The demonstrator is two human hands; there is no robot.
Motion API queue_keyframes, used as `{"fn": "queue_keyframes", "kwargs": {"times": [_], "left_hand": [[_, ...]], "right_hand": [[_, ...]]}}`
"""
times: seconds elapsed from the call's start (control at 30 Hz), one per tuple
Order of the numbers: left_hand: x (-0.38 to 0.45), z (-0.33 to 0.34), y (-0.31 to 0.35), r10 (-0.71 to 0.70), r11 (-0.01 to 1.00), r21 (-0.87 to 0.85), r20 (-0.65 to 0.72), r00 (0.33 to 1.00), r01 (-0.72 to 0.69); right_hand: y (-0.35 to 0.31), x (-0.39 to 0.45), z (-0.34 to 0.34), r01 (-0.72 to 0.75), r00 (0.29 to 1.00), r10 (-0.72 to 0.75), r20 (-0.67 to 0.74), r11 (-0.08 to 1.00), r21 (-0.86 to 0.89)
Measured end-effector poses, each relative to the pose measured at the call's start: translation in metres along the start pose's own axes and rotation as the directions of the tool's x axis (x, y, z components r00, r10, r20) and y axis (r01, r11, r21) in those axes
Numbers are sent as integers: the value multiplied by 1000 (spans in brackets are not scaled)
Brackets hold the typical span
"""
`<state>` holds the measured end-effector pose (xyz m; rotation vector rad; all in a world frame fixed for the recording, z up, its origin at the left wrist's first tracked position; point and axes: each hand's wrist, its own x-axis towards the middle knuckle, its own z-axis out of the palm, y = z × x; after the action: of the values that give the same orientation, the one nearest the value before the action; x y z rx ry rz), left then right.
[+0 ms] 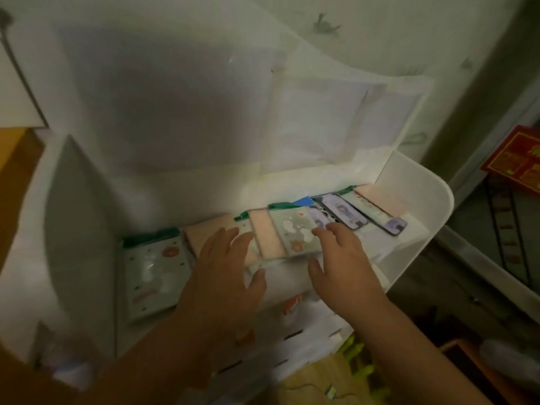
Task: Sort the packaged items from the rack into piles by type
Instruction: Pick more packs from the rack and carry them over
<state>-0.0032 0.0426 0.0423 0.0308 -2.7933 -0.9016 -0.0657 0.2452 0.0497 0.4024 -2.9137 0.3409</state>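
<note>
A white plastic rack point(420, 217) holds a row of flat packaged items on its shelf. A mint-green pack with a bear print point(152, 270) lies at the left. A pink pack point(267, 233) and a mint-green bear pack point(298, 230) lie side by side in the middle. Purple packs point(344, 213) lean at the right end beside another pink pack point(380, 197). My left hand point(225, 273) lies spread over the packs left of the middle, thumb at the near edge of the pink pack. My right hand point(342, 264) hovers with spread fingers at the bear pack's right edge.
A translucent white sheet point(175, 97) hangs behind the shelf against the wall. A red printed box point(520, 159) stands on a dark wire stand at the right. Lower slotted tiers of the rack point(306, 334) show below my hands. A brown surface point(17, 159) lies at the far left.
</note>
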Motion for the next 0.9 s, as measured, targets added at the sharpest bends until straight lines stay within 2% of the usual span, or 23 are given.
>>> {"fn": "queue_keyframes", "kwargs": {"times": [0.13, 0.33, 0.47, 0.7, 0.8, 0.9], "left_hand": [[8, 5, 4, -27, 997, 77, -53, 998, 31], [18, 9, 22, -115, 969, 208, -112, 987, 136], [20, 19, 31, -171, 947, 246, -148, 974, 204], [11, 33, 40, -305, 911, 233, -180, 935, 342], [13, 36, 41, -337, 893, 254, -170, 926, 372], [16, 41, 39, -391, 874, 236, -175, 903, 424]], "right_hand": [[20, 36, 23, -10, 999, 11, 39, 1000, -9], [50, 78, 59, -97, 976, 98, 197, 995, -14], [60, 96, 66, -58, 980, 54, 193, 998, 14], [67, 118, 58, -32, 946, -107, 307, 909, 416], [69, 125, 54, -57, 878, -135, 460, 923, 381], [74, 128, 59, -32, 893, -118, 434, 946, 324]]}}
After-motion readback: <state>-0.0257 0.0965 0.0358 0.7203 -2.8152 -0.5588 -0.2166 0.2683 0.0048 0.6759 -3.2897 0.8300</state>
